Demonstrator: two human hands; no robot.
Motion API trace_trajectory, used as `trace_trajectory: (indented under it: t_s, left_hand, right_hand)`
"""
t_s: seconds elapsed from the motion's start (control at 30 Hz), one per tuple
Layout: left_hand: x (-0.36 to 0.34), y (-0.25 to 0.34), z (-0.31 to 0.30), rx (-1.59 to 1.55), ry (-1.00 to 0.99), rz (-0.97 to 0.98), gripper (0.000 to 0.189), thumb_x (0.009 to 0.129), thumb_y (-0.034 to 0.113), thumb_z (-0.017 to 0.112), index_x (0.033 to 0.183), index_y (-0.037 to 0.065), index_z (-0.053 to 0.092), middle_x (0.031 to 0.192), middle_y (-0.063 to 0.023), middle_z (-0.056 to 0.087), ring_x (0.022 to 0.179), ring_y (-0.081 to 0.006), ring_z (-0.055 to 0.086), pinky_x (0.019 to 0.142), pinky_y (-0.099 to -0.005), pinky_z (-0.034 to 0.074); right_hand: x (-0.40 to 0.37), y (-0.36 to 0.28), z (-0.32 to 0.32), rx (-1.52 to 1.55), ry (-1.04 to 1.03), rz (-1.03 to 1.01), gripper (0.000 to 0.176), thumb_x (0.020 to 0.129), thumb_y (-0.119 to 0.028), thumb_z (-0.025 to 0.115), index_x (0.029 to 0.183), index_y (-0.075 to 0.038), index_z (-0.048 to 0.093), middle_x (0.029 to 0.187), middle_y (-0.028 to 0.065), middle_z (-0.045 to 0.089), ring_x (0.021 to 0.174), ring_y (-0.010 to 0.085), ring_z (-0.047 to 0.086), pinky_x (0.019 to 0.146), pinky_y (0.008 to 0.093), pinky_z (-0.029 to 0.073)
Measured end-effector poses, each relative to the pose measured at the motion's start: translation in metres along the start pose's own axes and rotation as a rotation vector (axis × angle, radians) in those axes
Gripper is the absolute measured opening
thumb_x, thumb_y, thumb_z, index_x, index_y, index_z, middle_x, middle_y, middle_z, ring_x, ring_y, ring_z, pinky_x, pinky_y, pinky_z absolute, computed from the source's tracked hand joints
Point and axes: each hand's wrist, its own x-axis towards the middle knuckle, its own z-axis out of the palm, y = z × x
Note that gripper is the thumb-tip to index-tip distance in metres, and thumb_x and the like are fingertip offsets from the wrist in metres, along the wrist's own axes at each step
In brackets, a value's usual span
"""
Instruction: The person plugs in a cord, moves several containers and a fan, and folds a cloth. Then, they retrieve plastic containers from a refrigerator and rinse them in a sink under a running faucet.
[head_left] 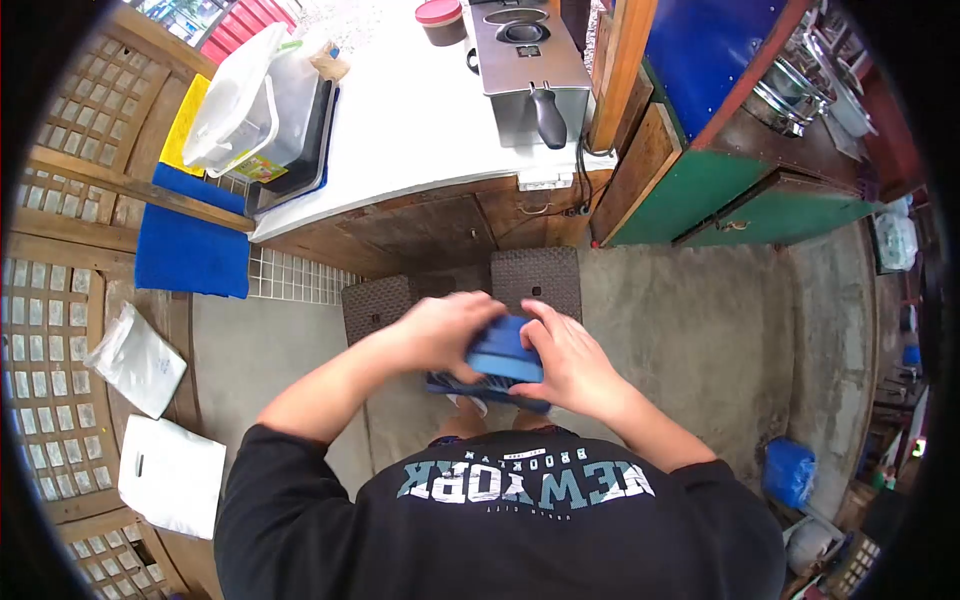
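Observation:
Both of my hands grip a blue object (505,350) in front of my body, low over the floor. My left hand (450,330) wraps round its left side, slightly blurred. The right side is clasped by my right hand (563,362), with the thumb and fingers curled at its edge. The object looks like a blue container or lid with a lighter blue band; motion blur hides its details. Beneath it shows a darker blue edge with a ribbed or slotted part (535,402).
A white counter (400,110) holds a metal fryer (535,70), a red-lidded jar (440,22) and a clear bin (240,110). Dark mats (540,275) lie on the floor. A green cabinet (690,205) stands right. White bags (172,475) hang left.

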Motion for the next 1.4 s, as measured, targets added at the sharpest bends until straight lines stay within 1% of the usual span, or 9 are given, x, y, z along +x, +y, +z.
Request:
trace_trajectory:
  t_s: [0.27,0.47,0.5,0.7,0.9,1.0,1.17,1.3,1.4]
  left_hand:
    - [0.108,0.029,0.047,0.098,0.044,0.313,0.084,0.05,0.028,0.079,0.123,0.004,0.046,0.108,-0.0109,0.052,0.102,-0.0315,0.054,0.082,-0.0398,0.05]
    - [0.133,0.034,0.062,-0.24,0.519,0.278,0.06,0.078,0.033,0.068,0.128,0.008,0.045,0.126,-0.012,0.045,0.114,-0.0333,0.048,0.097,-0.0407,0.041]
    - [0.128,0.024,0.074,-0.305,0.403,0.252,0.054,0.08,0.032,0.065,0.125,0.008,0.048,0.124,-0.0121,0.047,0.113,-0.0326,0.049,0.097,-0.0403,0.04]
    - [-0.009,-0.073,0.182,-0.237,-0.144,-0.378,0.036,0.084,0.031,0.057,0.111,0.006,0.059,0.109,-0.0172,0.057,0.102,-0.0356,0.055,0.088,-0.0426,0.045]
    - [-0.231,-0.115,0.271,-0.198,-0.277,-1.087,0.042,0.084,0.034,0.053,0.115,0.006,0.058,0.112,-0.0192,0.06,0.105,-0.0373,0.056,0.089,-0.0442,0.045]
    - [-0.332,-0.115,0.343,-0.303,-0.312,-1.402,0.042,0.085,0.037,0.051,0.108,0.005,0.063,0.109,-0.0204,0.062,0.105,-0.0354,0.057,0.091,-0.0427,0.044]
    - [-0.353,-0.072,0.351,-0.416,-0.593,-1.346,0.048,0.086,0.037,0.049,0.117,0.001,0.056,0.112,-0.0238,0.059,0.109,-0.0384,0.054,0.092,-0.043,0.042]
    - [-0.325,-0.087,0.391,-0.515,-0.177,-1.278,0.043,0.087,0.034,0.052,0.116,0.002,0.057,0.111,-0.0224,0.06,0.105,-0.0363,0.057,0.089,-0.0402,0.044]
    - [-0.256,-0.076,0.335,-0.714,0.059,-1.153,0.041,0.086,0.036,0.055,0.113,0.005,0.06,0.108,-0.0206,0.062,0.101,-0.0327,0.059,0.086,-0.0381,0.046]
  right_hand:
    - [-0.047,0.039,-0.026,-0.27,0.041,0.415,0.056,0.052,-0.014,0.078,0.098,-0.004,0.047,0.101,0.0148,0.052,0.093,0.0338,0.053,0.08,0.0417,0.045]
    - [-0.049,0.113,-0.052,-0.474,0.326,0.74,0.057,0.055,-0.021,0.077,0.101,-0.006,0.046,0.099,0.0126,0.054,0.094,0.0324,0.056,0.078,0.0416,0.047]
    - [-0.049,0.131,-0.05,-0.504,0.351,0.81,0.059,0.056,-0.025,0.077,0.102,-0.007,0.046,0.099,0.0134,0.055,0.093,0.0335,0.057,0.078,0.0421,0.048]
    - [-0.038,0.209,-0.02,-0.581,0.312,1.061,0.064,0.06,-0.036,0.078,0.107,-0.006,0.044,0.103,0.0183,0.057,0.094,0.0373,0.06,0.078,0.0443,0.05]
    - [-0.067,0.294,-0.019,-0.197,0.353,1.268,0.076,0.057,-0.047,0.075,0.11,0.001,0.05,0.106,0.0258,0.061,0.1,0.036,0.06,0.086,0.0413,0.047]
    - [-0.104,0.325,-0.056,0.03,0.471,1.305,0.079,0.055,-0.044,0.079,0.108,0.006,0.049,0.099,0.0244,0.062,0.086,0.0316,0.064,0.069,0.0373,0.054]
    - [-0.124,0.27,-0.143,-0.532,0.509,1.256,0.072,0.061,-0.047,0.075,0.113,-0.007,0.048,0.105,0.0235,0.061,0.101,0.0387,0.058,0.085,0.044,0.045]
    - [-0.128,0.243,-0.154,-0.823,0.503,1.185,0.069,0.062,-0.042,0.076,0.116,-0.011,0.045,0.109,0.0197,0.057,0.098,0.0381,0.058,0.083,0.0451,0.047]
    - [-0.123,0.239,-0.144,-0.827,0.445,1.17,0.069,0.061,-0.039,0.077,0.115,-0.011,0.045,0.109,0.0186,0.057,0.098,0.0368,0.058,0.082,0.0453,0.048]
